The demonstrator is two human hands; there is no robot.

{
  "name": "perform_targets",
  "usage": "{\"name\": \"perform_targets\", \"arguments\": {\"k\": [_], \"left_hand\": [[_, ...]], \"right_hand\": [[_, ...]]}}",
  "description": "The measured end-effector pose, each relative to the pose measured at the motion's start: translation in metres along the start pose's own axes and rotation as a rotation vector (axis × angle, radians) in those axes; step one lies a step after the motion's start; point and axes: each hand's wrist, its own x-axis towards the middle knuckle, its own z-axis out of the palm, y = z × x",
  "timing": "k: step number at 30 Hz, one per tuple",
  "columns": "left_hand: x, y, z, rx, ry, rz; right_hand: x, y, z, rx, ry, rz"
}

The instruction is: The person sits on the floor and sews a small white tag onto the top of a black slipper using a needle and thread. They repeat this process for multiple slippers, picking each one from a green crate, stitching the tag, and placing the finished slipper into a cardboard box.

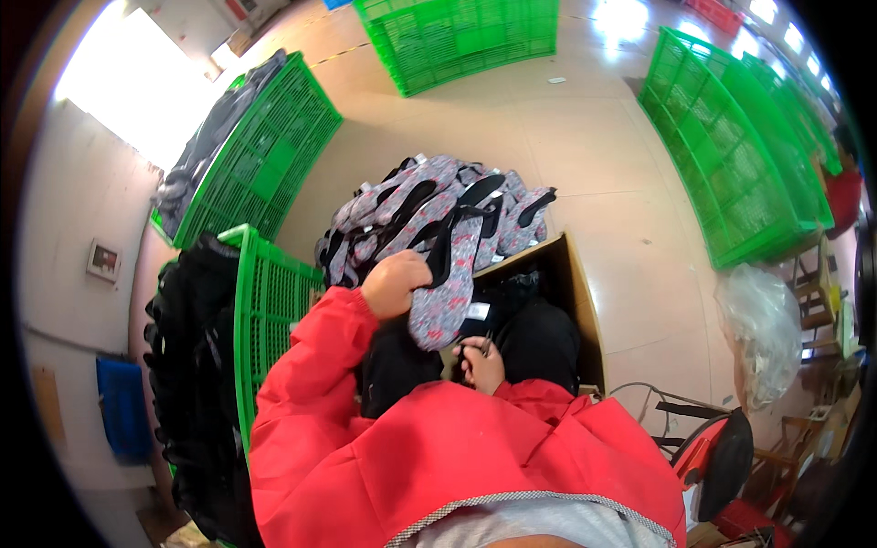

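Note:
My left hand is closed on the black-trimmed edge of a slipper-like piece of grey flowered fabric, which hangs over my lap. A white tag shows at its right side. My right hand sits lower, between my knees, with its fingers closed around a small dark tool whose kind is hard to make out. Just beyond my hands lies a heap of similar flowered pieces with black linings and trim.
An open cardboard box stands at my knees with dark material inside. Green crates with dark cloth are at the left; others stand far ahead and right. Clear plastic sheeting hangs at the right, above a round black-and-red object.

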Motion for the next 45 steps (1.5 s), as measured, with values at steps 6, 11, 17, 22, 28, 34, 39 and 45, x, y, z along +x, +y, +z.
{"name": "perform_targets", "arguments": {"k": [6,11,17,22,28,34,39,45], "left_hand": [[-0.128,0.085,-0.018,0.076,-0.108,0.092],[-0.187,0.12,-0.009,0.038,-0.164,0.125],[-0.21,0.135,-0.009,0.051,-0.208,0.154],[-0.203,0.143,-0.001,-0.102,-0.338,-0.075],[-0.138,0.14,0.015,-0.076,0.102,-0.363],[-0.12,0.114,0.048,-0.208,0.061,-0.477],[-0.122,0.11,0.054,-0.439,0.119,-0.59],[-0.128,0.111,0.059,-0.397,0.132,-0.58]], "right_hand": [[-0.017,-0.021,0.017,-0.105,-0.039,-0.044],[-0.022,-0.011,0.014,-0.271,-0.314,-0.07],[-0.035,0.008,0.016,-0.393,-0.361,-0.203],[-0.033,0.019,0.005,-0.53,-0.395,-0.174],[-0.033,0.016,0.009,-0.512,-0.389,-0.177],[-0.021,0.025,0.0,-0.702,-0.35,-0.319],[-0.032,0.004,0.008,-0.745,-0.337,-0.279],[-0.029,-0.011,0.002,-0.365,-0.374,-0.013]]}}
